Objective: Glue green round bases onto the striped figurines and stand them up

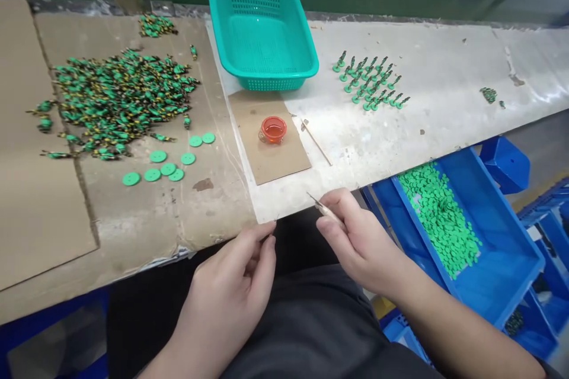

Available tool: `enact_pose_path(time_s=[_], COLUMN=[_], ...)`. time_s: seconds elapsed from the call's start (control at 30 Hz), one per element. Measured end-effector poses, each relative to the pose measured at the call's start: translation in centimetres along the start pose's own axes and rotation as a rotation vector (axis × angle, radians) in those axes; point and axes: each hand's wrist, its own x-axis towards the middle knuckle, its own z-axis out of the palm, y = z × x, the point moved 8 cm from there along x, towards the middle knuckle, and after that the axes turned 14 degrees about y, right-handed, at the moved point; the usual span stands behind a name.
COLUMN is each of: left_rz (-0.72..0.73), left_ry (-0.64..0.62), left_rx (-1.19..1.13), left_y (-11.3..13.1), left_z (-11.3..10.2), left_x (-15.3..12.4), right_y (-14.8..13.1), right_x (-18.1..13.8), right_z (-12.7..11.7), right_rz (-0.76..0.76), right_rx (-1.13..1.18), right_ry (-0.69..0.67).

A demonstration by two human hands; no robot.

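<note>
Presently, we note our right grip closed on a slim pointed tool, at the near edge of the desk, our left grip nearby, curled, whether closed we cannot tell.

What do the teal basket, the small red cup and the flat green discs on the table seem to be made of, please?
Teal basket: probably glossy moulded plastic, given its glints and regular holes.
Small red cup: likely shiny plastic, judging by its smooth, bright rim.
Flat green discs: perhaps satin plastic, from their even colour.
</note>
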Motion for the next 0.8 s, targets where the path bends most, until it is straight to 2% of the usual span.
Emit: enact_pose_path(time_s=[0.13,0.33,0.57,0.67,0.8], left_rz=[0.014,-0.003,-0.029,-0.038,-0.021], left_ry=[0.007,0.011,0.014,0.003,0.004], left_rx=[0.0,-0.009,-0.03,-0.023,-0.028], left_y=[0.2,0.1,0.2,0.1,0.2], left_z=[0.1,0.2,0.4,0.4,0.4], left_x=[0.0,-0.1,-0.1,-0.1,0.0], right_y=[-1.5,-3.2,-4.1,-4.1,-4.0], right_x=[0.1,0.7,1.5,1.3,1.5], right_z=[0.6,1.8,2.8,3.2,3.3], right_rz=[-0.272,-0.511,-0.635,-0.642,-0.588], right_rx=[-0.227,-0.3,-0.33,-0.331,-0.334], right_ry=[0.033,0.058,0.06,0.061,0.128])
